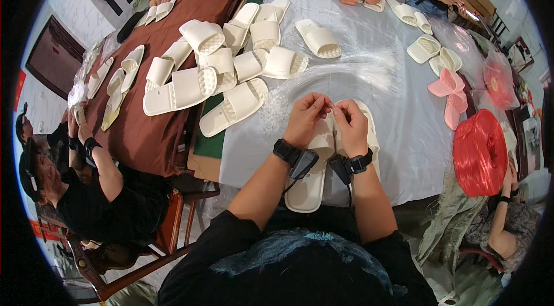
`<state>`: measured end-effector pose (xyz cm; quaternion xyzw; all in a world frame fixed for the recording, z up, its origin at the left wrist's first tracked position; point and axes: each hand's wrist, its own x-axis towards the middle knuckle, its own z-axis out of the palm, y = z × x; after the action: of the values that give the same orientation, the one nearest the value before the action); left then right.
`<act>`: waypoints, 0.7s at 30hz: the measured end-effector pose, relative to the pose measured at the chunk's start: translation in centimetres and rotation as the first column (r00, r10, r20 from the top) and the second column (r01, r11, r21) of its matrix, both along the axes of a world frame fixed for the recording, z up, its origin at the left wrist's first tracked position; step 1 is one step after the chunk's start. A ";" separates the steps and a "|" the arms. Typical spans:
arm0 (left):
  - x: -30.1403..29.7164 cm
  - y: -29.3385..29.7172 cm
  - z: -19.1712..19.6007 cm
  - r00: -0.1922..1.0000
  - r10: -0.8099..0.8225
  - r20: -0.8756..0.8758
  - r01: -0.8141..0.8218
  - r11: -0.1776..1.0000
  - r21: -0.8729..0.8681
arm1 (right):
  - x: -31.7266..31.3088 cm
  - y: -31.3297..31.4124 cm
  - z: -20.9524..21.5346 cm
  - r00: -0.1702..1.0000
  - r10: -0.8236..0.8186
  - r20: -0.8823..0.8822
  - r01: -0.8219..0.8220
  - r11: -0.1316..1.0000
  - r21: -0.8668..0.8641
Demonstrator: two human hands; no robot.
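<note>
In front of me on the grey table cover lies a pair of cream slide slippers, the left slipper (pixel 306 187) and the right slipper (pixel 370 127), both partly hidden by my hands and wrists. Over their straps my left hand (pixel 307 118) and my right hand (pixel 351 127) meet, fingertips pinched close together. Whatever thin thing they may hold is too small to make out. Just beyond, a spread of clear plastic strands (pixel 369 69) fans across the cover. A single cream slipper (pixel 319 38) rests at the far edge of these strands.
Several loose cream slippers (pixel 182 91) are heaped at the left, partly over a brown cloth (pixel 156 138). Pink slippers (pixel 450 98) and a large red roll of plastic twine (pixel 480 153) sit at the right. Co-workers sit around the table, one person (pixel 109 185) close at left.
</note>
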<state>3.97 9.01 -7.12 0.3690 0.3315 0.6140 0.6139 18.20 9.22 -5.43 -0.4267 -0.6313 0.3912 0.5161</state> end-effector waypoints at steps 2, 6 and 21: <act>0.1 0.0 0.0 1.000 0.003 0.021 -0.003 1.000 -0.006 | -0.1 0.0 0.1 1.000 0.001 -0.006 -0.001 1.000 -0.018; 0.0 0.0 -0.1 0.999 -0.014 0.044 0.014 1.000 -0.015 | -0.2 0.0 0.2 1.000 0.004 0.005 -0.003 1.000 -0.023; 0.3 -0.1 0.0 1.000 -0.012 0.010 0.012 1.000 -0.017 | -0.4 -0.1 0.2 0.997 -0.025 0.075 0.023 1.000 0.020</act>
<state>4.23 8.95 -7.13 0.3628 0.3315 0.6094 0.6222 17.78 9.13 -5.25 -0.4438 -0.6487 0.3626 0.5007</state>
